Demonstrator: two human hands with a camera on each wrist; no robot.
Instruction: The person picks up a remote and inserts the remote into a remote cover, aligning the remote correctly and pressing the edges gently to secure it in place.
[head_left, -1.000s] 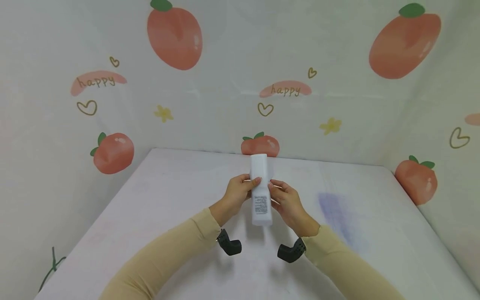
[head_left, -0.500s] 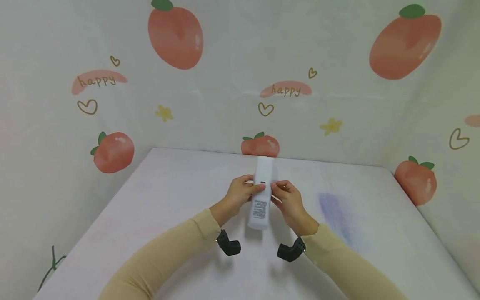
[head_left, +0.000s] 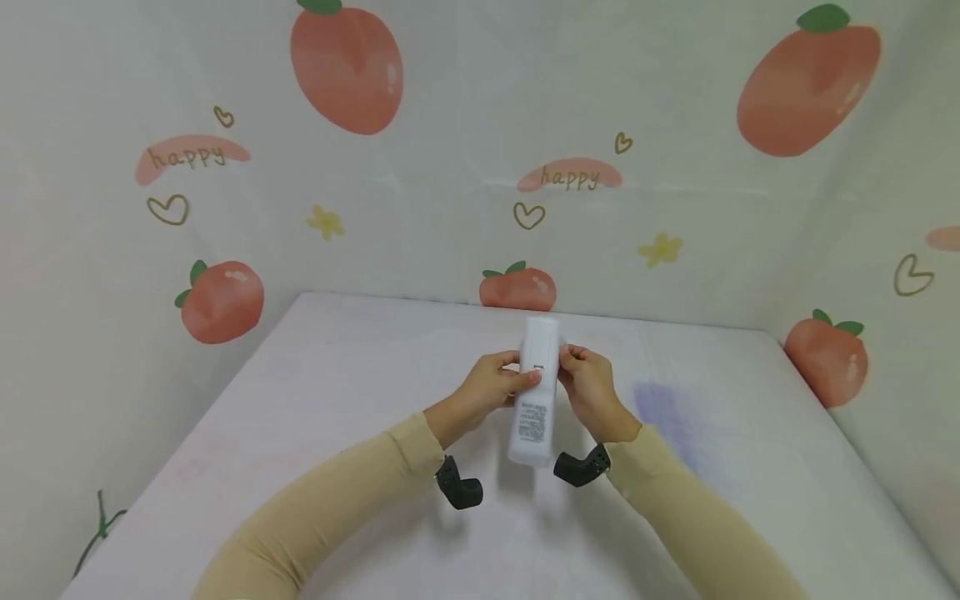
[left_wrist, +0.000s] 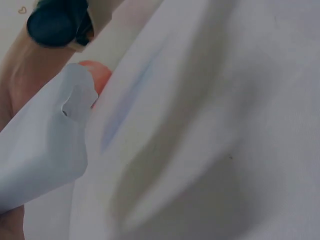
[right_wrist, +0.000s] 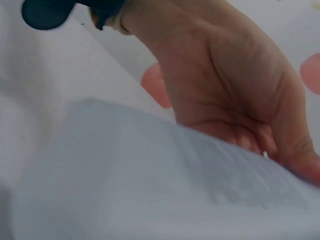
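Head view: left hand [head_left: 491, 389] and right hand [head_left: 592, 390] hold white bottle [head_left: 536, 392].

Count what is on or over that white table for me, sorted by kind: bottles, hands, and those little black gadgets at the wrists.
White bottle: 1
Hands gripping it, left hand and right hand: 2
Black wrist cameras, left wrist camera and right wrist camera: 2
Total: 5

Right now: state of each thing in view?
white bottle: lifted off the table, held between both hands, printed label facing the head camera
left hand: grips the bottle's left side
right hand: grips the bottle's right side
table: covered in white cloth
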